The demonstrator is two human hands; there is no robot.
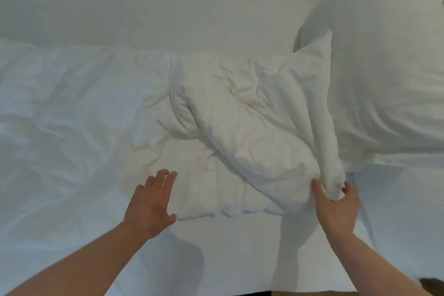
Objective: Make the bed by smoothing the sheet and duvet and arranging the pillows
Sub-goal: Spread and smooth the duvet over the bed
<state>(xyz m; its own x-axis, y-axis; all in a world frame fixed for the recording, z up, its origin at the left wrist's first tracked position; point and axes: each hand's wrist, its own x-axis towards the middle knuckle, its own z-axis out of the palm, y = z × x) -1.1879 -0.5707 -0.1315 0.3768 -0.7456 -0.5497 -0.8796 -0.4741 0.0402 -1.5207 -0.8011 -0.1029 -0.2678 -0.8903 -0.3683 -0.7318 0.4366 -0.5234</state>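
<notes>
Near, the left hand (pixel 150 204) lies flat with fingers straight at the near left corner of the crumpled pillow (pixel 230 132); the right hand (pixel 336 204) pinches its near right corner. The pillow rests mid-bed on the sheet (pixel 228 247), soft, light and limp, so it is best taken by two corners. Far right lies a plump second pillow (pixel 389 79).

No readable text, label, brand, number or sign anywhere in view; all the white bedding is plain and unmarked.
</notes>
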